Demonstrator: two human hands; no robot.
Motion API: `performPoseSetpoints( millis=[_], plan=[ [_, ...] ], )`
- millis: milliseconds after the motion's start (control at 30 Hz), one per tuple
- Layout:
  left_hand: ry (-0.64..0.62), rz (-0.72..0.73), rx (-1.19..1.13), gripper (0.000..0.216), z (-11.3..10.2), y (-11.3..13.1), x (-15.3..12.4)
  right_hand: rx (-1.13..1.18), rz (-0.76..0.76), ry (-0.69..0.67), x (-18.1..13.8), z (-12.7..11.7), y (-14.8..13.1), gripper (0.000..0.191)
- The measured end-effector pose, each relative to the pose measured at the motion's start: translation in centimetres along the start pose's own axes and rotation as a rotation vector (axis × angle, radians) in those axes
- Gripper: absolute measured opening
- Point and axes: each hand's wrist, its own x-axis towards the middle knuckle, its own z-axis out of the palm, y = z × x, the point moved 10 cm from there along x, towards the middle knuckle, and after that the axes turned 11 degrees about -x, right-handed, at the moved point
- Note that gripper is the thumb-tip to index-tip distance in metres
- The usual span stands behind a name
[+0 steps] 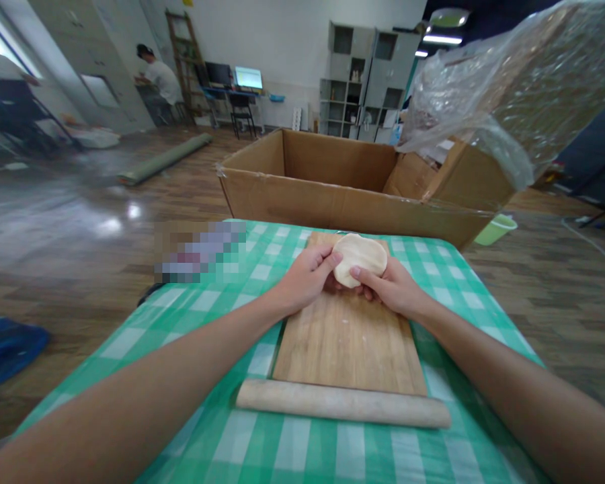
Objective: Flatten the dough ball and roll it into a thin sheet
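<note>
A flat round piece of pale dough (pixel 359 258) is held up just above the far end of a wooden board (pixel 347 343). My left hand (pixel 307 274) grips its left edge with thumb and fingers closed on it. My right hand (pixel 389 285) pinches its lower right edge, thumb on top. A wooden rolling pin (pixel 343 402) lies across the near end of the board, on the green checked tablecloth (pixel 212 430).
A large open cardboard box (pixel 353 181) stands just past the table's far edge. Crumpled clear plastic (pixel 509 94) hangs at the upper right. A green tub (pixel 497 228) sits on the floor to the right. A person sits at a desk far back left.
</note>
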Motion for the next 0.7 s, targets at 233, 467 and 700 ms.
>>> performPoseSetpoints(
  millis=[233,467,700],
  plan=[
    [-0.102,-0.115,-0.008,0.045,0.6,-0.8,0.3,-0.104,-0.067,0.054,-0.3,-0.4,-0.3,0.039],
    [-0.043,-0.105,-0.011,0.043,-0.5,-0.8,0.2,-0.098,-0.042,0.007,-0.1,-0.1,-0.1,0.046],
    [0.007,-0.099,-0.064,0.046,-0.9,-1.1,0.0,-0.144,-0.029,-0.024,0.1,-0.1,0.9,0.050]
  ],
)
